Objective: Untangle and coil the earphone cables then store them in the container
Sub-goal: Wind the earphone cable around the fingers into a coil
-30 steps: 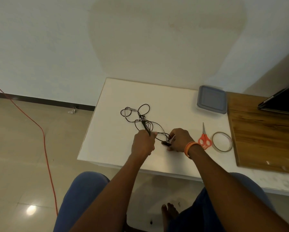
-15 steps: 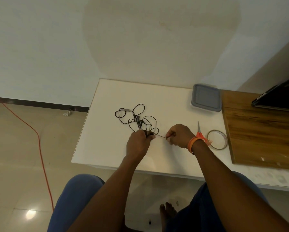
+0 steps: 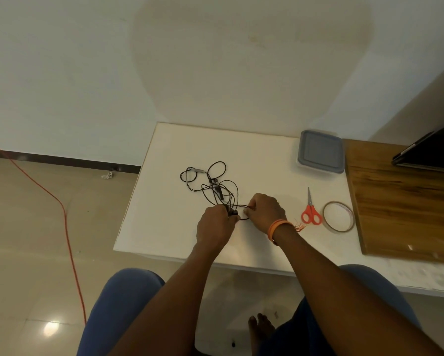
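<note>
Hands meet knuckles-up over the white table (image 3: 164,227): left hand (image 3: 215,227) and right hand (image 3: 265,213) each pinch the tangled black earphone cable (image 3: 215,186), fingers curled.

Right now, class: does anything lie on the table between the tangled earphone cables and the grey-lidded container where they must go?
Nothing visible lies between them: bare white table separates the earphone cables from the container. Its grey lid is on, though, so it blocks entry. The scissors lie off that line.
</note>
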### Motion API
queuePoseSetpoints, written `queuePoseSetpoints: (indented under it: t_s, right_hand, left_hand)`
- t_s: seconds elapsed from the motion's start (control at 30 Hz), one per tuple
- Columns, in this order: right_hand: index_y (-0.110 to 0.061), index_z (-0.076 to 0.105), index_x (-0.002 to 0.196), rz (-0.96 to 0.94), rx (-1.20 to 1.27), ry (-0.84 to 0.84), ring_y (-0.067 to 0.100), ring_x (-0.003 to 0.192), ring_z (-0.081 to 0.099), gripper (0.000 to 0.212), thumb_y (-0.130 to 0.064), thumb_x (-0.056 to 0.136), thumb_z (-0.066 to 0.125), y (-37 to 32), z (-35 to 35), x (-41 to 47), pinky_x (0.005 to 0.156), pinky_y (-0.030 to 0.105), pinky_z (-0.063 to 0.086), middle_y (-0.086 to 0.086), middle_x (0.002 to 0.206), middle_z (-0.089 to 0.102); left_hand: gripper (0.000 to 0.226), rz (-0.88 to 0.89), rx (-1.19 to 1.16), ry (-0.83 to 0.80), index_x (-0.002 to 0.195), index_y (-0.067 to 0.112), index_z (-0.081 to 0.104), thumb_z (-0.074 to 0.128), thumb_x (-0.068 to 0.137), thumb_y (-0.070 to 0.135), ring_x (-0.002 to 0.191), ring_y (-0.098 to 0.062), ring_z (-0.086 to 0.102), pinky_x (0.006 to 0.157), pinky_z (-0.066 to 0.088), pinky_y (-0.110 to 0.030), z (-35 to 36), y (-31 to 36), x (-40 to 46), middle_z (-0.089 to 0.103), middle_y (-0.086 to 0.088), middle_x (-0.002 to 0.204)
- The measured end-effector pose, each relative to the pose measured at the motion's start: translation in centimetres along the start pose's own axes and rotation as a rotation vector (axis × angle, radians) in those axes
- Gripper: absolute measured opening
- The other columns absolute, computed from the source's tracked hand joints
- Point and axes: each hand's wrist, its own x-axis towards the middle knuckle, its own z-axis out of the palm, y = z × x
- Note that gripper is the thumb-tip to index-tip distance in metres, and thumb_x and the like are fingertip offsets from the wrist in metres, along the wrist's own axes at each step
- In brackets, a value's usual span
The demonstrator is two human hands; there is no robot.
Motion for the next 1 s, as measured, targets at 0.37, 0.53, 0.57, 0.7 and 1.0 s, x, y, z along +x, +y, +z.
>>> queuePoseSetpoints:
  t_s: [0.37, 0.53, 0.57, 0.7, 1.0]
  right_hand:
    - [-0.007, 0.076, 0.088, -0.062, 0.426, -0.277, 0.008, 0.067, 0.061, 0.020, -0.026, 0.085, 0.071, -1.2, -3.1, -1.3, 0.046, 0.013, 0.044, 0.002, 0.076, 0.072]
    - [-0.004, 0.062, 0.098, 0.129, 0.549, -0.138, 0.017, 0.066, 0.063, 0.047, -0.029, 0.068, 0.087, -0.5, -1.8, -1.6, 0.049, 0.028, 0.055, 0.011, 0.085, 0.066]
    - [-0.008, 0.054, 0.105, 0.165, 0.567, -0.132, 0.018, 0.066, 0.063, 0.058, -0.034, 0.067, 0.088, -0.4, -1.6, -1.5, 0.048, 0.028, 0.054, 0.011, 0.089, 0.064]
    - [-0.022, 0.042, 0.122, 0.129, 0.397, -0.074, 0.025, 0.071, 0.063, 0.065, -0.044, 0.073, 0.080, 0.0, -1.1, -0.6, 0.061, 0.039, 0.060, 0.013, 0.101, 0.064]
    - [-0.014, 0.060, 0.101, -0.115, -0.282, 0.085, 0.036, 0.094, 0.064, 0.029, -0.040, 0.097, 0.046, -1.1, -0.1, -0.9, 0.072, 0.034, 0.045, 0.014, 0.105, 0.066]
  left_hand:
    - [0.010, -0.083, -0.241, -0.011, 0.083, 0.014, 0.071, 0.076, 0.080, 0.023, 0.040, -0.014, 0.055, 0.048, 0.051, -0.029, -0.3, 0.3, 0.4, 0.062, -0.004, 0.052]
    - [0.016, -0.059, -0.340, -0.211, 0.088, 0.010, 0.073, 0.080, 0.075, 0.017, 0.044, -0.015, 0.051, 0.039, 0.039, -0.021, -1.2, 0.6, 0.3, 0.061, -0.006, 0.058]
    - [0.022, -0.053, -0.332, -0.223, 0.093, 0.010, 0.073, 0.082, 0.074, 0.019, 0.044, -0.014, 0.052, 0.039, 0.038, -0.020, -1.5, 0.5, 0.3, 0.063, -0.007, 0.060]
    - [0.041, -0.052, -0.171, -0.142, 0.109, 0.012, 0.066, 0.084, 0.074, 0.025, 0.043, -0.011, 0.057, 0.043, 0.042, -0.020, -2.6, 0.2, 0.8, 0.065, -0.002, 0.061]
    - [0.023, 0.039, 0.175, -0.068, 0.090, 0.015, 0.065, 0.073, 0.082, 0.035, 0.075, -0.022, 0.067, 0.073, 0.055, -0.036, -4.9, 0.3, 0.2, 0.067, -0.001, 0.083]
